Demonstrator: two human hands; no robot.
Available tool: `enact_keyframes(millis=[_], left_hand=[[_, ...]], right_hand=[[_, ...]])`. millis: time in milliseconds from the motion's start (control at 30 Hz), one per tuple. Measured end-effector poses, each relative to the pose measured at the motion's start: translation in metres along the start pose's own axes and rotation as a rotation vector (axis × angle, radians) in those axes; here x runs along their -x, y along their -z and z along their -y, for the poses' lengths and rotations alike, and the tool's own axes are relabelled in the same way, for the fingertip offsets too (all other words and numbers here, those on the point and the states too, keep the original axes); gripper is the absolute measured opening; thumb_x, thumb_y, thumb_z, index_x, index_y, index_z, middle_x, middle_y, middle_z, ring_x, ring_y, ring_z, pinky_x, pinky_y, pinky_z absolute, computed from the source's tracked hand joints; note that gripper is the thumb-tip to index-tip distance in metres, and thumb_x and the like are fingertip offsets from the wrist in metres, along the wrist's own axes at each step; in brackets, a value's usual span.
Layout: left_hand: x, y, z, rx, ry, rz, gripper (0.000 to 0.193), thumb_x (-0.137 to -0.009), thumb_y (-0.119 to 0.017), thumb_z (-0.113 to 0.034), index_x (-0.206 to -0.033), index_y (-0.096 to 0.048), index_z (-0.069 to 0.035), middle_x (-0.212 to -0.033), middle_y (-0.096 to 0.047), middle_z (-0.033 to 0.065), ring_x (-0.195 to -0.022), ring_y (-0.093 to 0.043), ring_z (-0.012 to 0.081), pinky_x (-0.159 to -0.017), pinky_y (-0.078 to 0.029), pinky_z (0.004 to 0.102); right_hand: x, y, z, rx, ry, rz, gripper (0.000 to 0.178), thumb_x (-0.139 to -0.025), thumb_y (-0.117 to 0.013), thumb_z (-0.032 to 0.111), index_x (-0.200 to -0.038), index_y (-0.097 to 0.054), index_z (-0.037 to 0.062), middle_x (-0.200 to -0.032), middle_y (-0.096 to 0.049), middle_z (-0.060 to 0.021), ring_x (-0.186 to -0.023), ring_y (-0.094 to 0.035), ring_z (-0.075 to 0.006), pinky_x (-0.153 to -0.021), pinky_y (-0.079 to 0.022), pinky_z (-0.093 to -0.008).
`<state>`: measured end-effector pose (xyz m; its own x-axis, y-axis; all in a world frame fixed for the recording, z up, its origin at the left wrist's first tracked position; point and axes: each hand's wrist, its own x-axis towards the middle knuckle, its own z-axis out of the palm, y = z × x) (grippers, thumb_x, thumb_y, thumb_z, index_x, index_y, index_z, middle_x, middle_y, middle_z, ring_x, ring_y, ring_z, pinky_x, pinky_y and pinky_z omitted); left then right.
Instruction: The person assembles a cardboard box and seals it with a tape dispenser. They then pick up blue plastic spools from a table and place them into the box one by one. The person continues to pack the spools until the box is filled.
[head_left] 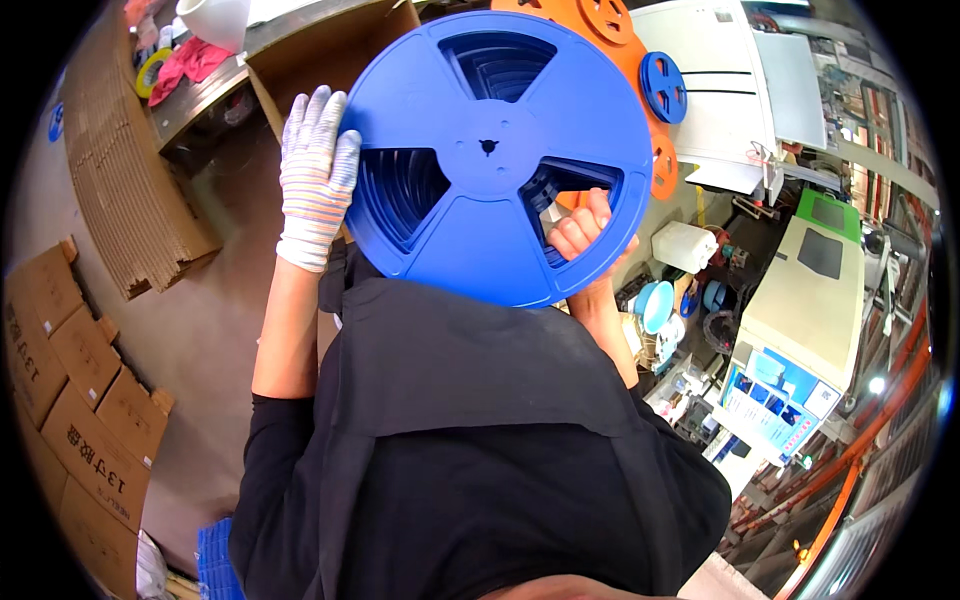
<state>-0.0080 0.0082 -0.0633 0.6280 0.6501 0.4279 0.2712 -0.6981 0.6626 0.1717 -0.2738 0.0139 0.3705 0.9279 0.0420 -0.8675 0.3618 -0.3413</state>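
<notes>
**Two hands hold a large blue reel up in front of the body**

Head camera, looking down: a person in a dark apron grips a big round blue plastic reel point(497, 155), held flat-faced toward the camera at chest height. The reel has a small hub hole at its centre and three wide cut-out windows around it.

The left hand point(316, 175), in a white knit glove with faint stripes, lies against the reel's left rim. Its fingers are stretched nearly straight and curl only lightly over the edge, so it steadies more than it clamps.

The right hand point(583, 232) is bare. Its fingers poke through the lower-right window from behind and curl tight around the plastic there, a closed grasp on the reel. The rest of that hand is hidden behind the disc.

Beyond the reel's upper right edge, partly covered by it, sit orange reels point(612, 22) and a smaller blue reel point(663, 87). Well to the left of the gloved hand, corrugated cardboard sheets point(120, 170) lean near the floor, and brown cartons point(70, 400) are stacked lower left. To the right of the bare hand stands a beige machine point(810, 300).
</notes>
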Motion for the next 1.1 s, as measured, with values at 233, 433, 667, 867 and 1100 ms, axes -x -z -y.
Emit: enact_keyframes(millis=[233,433,667,867,1100], left_hand=[[-0.038,-0.008,-0.086,0.027,-0.247,0.309,0.063,-0.085,-0.055,-0.034,-0.137,-0.042,-0.001,-0.138,-0.044,0.0247,-0.133,-0.036,0.0415,-0.112,-0.022,0.0509],[-0.031,-0.025,-0.132,0.363,-0.477,0.391,0.053,-0.079,-0.061,-0.025,-0.128,-0.052,-0.004,-0.133,-0.051,0.0194,-0.126,-0.046,0.0357,-0.108,-0.033,0.0463],[0.032,-0.025,0.051,-0.300,-0.034,0.320,0.052,-0.093,-0.051,-0.035,-0.136,-0.047,-0.005,-0.139,-0.046,0.0222,-0.133,-0.040,0.0382,-0.111,-0.028,0.0468],[0.031,0.016,-0.027,0.228,-0.403,0.682,0.071,-0.067,-0.076,-0.024,-0.131,-0.051,-0.008,-0.132,-0.053,0.0181,-0.129,-0.044,0.0377,-0.111,-0.031,0.0495],[0.048,0.012,-0.012,0.083,-0.420,0.669,0.046,-0.075,-0.062,-0.002,-0.120,-0.057,-0.008,-0.117,-0.061,0.0131,-0.118,-0.055,0.0339,-0.097,-0.048,0.0397]], right_hand=[[-0.005,0.004,-0.001,0.015,-0.053,0.108,0.031,-0.078,-0.069,0.030,-0.090,-0.048,0.0099,-0.062,-0.041,0.0030,-0.056,-0.040,-0.0120,-0.056,-0.035,-0.0293],[0.008,0.002,-0.003,0.009,-0.064,0.004,0.035,-0.076,-0.071,0.029,-0.085,-0.041,0.0121,-0.062,-0.036,0.0033,-0.055,-0.036,-0.0123,-0.056,-0.033,-0.0298],[0.022,-0.001,0.002,0.081,0.063,-0.219,0.040,-0.073,-0.076,0.029,-0.083,-0.041,0.0124,-0.061,-0.033,0.0044,-0.053,-0.032,-0.0109,-0.053,-0.030,-0.0292],[0.001,0.014,0.007,0.016,0.107,-0.256,0.035,-0.078,-0.068,0.031,-0.084,-0.038,0.0137,-0.069,-0.032,0.0038,-0.063,-0.033,-0.0114,-0.065,-0.032,-0.0298],[-0.032,0.008,0.003,0.141,0.061,-0.386,0.034,-0.086,-0.063,0.033,-0.101,-0.048,0.0065,-0.077,-0.040,0.0016,-0.070,-0.038,-0.0123,-0.069,-0.037,-0.0298]])
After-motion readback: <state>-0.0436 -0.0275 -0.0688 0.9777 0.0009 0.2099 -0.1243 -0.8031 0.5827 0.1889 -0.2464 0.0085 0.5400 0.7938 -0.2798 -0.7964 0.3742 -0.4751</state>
